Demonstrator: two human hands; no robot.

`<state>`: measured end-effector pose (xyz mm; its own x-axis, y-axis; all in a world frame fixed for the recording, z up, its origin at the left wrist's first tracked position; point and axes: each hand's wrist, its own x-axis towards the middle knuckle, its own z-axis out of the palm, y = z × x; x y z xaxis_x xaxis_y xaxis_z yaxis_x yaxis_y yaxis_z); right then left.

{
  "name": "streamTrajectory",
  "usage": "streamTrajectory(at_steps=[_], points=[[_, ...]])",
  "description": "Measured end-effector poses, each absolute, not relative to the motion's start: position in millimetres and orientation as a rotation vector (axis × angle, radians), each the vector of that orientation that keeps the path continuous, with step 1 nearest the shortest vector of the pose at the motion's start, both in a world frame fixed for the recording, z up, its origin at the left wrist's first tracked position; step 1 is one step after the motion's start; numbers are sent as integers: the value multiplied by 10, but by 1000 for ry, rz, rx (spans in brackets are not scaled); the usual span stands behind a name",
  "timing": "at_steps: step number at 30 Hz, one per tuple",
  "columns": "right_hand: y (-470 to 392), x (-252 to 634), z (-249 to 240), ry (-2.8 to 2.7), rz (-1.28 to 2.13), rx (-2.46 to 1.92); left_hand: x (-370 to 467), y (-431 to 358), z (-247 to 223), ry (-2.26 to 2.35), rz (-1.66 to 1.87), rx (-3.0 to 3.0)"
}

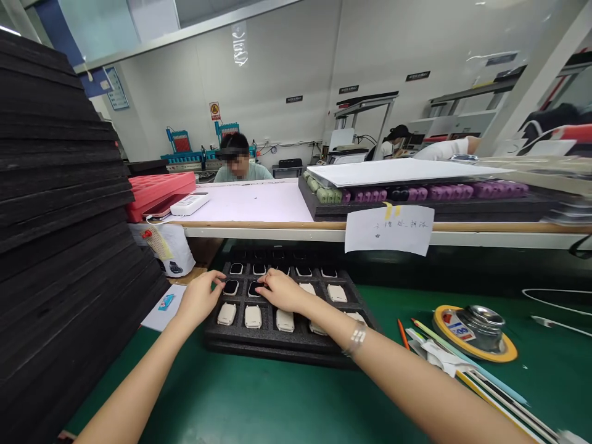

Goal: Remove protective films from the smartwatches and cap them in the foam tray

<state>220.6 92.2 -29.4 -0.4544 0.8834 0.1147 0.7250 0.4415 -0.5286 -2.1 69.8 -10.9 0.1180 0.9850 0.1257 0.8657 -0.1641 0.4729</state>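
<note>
A black foam tray (277,351) with compartments holds rows of pale watch cases. The cases in the back rows show dark screens; those in front, such as the white watch case (253,316), show pale faces. My left hand (202,295) is at the tray's left edge, fingers curved and slightly apart beside a watch case with a dark screen (230,288). Bent over the tray, my right hand (281,291) has its thumb and fingertips closed at the right edge of another dark-screened watch case (252,288). That case sits in its compartment, and my right forearm hides part of the front row.
Black foam sheets (55,203) are stacked high at left. A shelf (277,233) spans above the tray, bearing a red foam block (161,188) and a white device (189,203). Right lie a tape roll (444,317), glass jar (481,327) and pens. A person (238,163) sits opposite.
</note>
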Motion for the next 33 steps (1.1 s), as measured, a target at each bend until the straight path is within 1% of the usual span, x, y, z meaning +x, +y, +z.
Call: streamTrajectory(at_steps=[3,6,9,12,17,23,28,33], points=[[1039,2066,-338,-2343,559,-1439,56,891,-140,1855,450,2170],[1155,2058,-289,-2382,633,-1441,141,1008,-211,1863,310,2199],[1363,2117,-201,-2416,736,-1428,158,1097,-243,1837,218,2193],[1617,2146,-155,-2382,730,-1486,106,1227,-205,1785,161,2145],[1865,2074,-235,-2346,695,-1601,61,1523,-119,1812,235,2060],[1879,2071,-326,-2301,745,-1596,216,1743,-204,1949,316,2047],[1847,2211,-353,-2158,869,-1508,331,1785,-227,1977,270,2074],[1676,2272,-320,-1912,1029,-1359,344,1863,-166,1867,241,2019]])
